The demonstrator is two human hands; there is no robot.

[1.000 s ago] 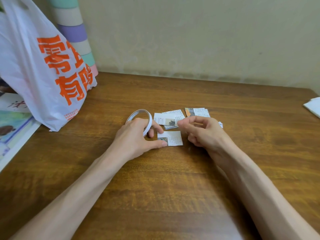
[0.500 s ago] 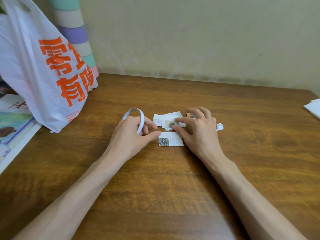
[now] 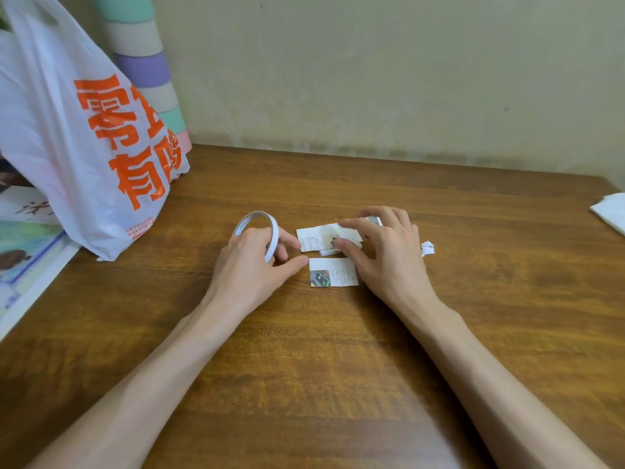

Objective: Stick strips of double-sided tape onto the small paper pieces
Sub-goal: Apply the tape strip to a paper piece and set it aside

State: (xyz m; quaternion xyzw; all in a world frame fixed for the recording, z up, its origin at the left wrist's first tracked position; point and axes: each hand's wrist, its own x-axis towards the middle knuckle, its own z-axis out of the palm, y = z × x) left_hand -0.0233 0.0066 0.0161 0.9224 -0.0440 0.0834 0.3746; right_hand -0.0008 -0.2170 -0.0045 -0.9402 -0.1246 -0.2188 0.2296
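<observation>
My left hand (image 3: 253, 265) grips a white roll of double-sided tape (image 3: 258, 228), standing on edge on the wooden table (image 3: 338, 367). Its thumb tip lies just left of a small printed paper piece (image 3: 334, 276) flat on the table. Behind that piece lies a small pile of paper pieces (image 3: 321, 239). My right hand (image 3: 389, 255) rests over the pile's right part, thumb and forefinger pinching the top piece. A tiny white scrap (image 3: 427, 248) lies right of that hand.
A white plastic bag with orange characters (image 3: 84, 137) stands at the back left, in front of a pastel striped cylinder (image 3: 145, 62). Printed sheets (image 3: 23, 245) lie at the left edge, white paper (image 3: 612, 211) at the right edge. The wall runs behind the table.
My right hand has moved forward from above the single piece and come down on the pile. My left hand with the tape roll has shifted slightly left, off the single piece.
</observation>
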